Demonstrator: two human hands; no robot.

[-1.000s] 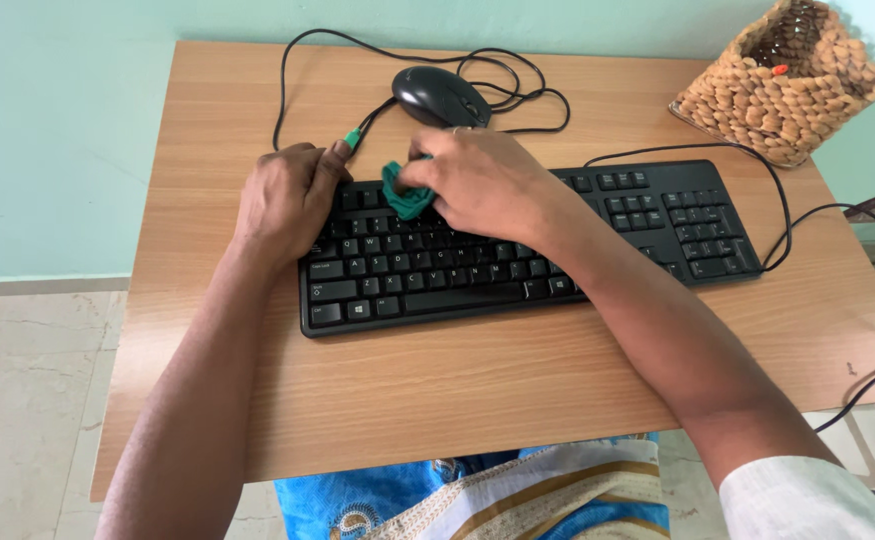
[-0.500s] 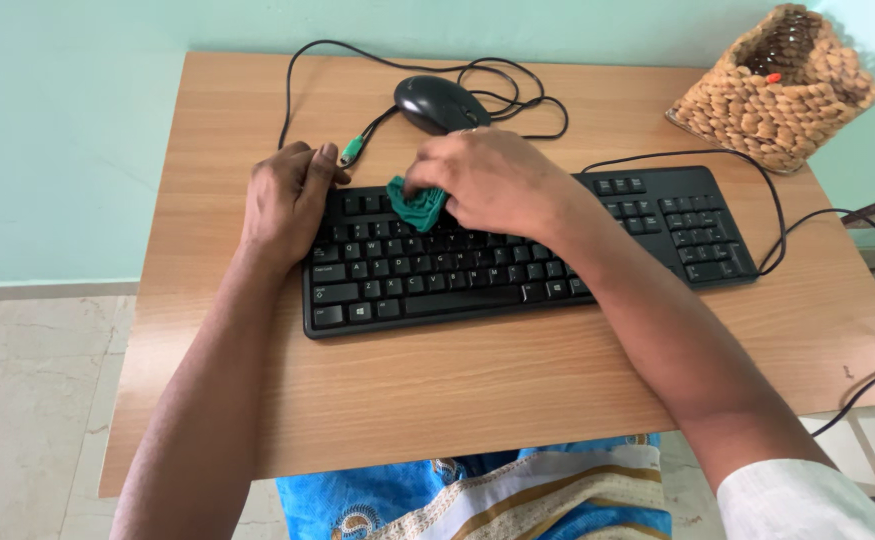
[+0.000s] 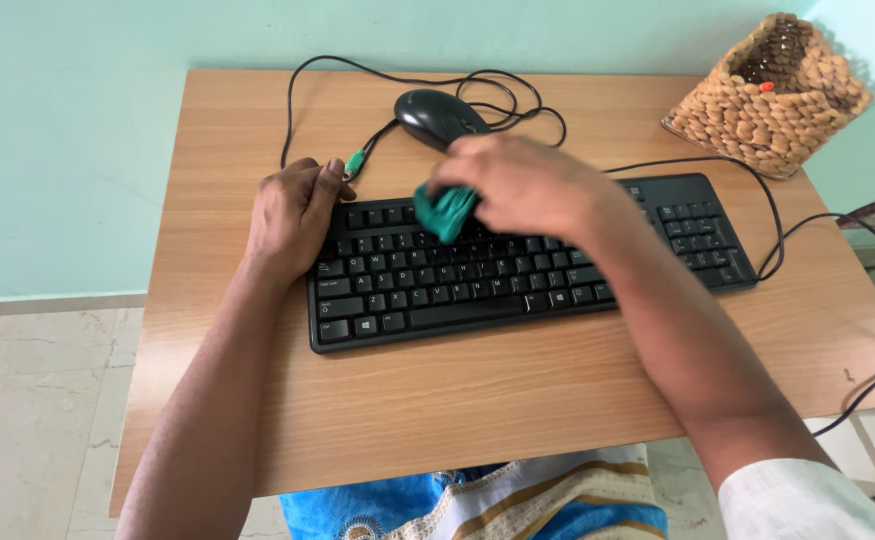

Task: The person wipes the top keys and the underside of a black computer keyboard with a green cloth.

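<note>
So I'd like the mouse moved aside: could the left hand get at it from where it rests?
Probably yes. The left hand rests on the keyboard's top-left corner, and bare desk with only thin cables lies between it and the mouse. The right hand sits nearer, though.

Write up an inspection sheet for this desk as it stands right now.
Surface: wooden desk, light woodgrain.
Job's things: black keyboard lying flat; green cloth pressed on its upper key rows.
Clutter: black mouse behind the keyboard; woven basket at the far right corner.
Hands: left hand rests on the keyboard's left end; right hand grips the cloth, blurred.
Cables: black cables looped behind the mouse, green plug loose.
Surroundings: pale green wall, tiled floor.
</note>
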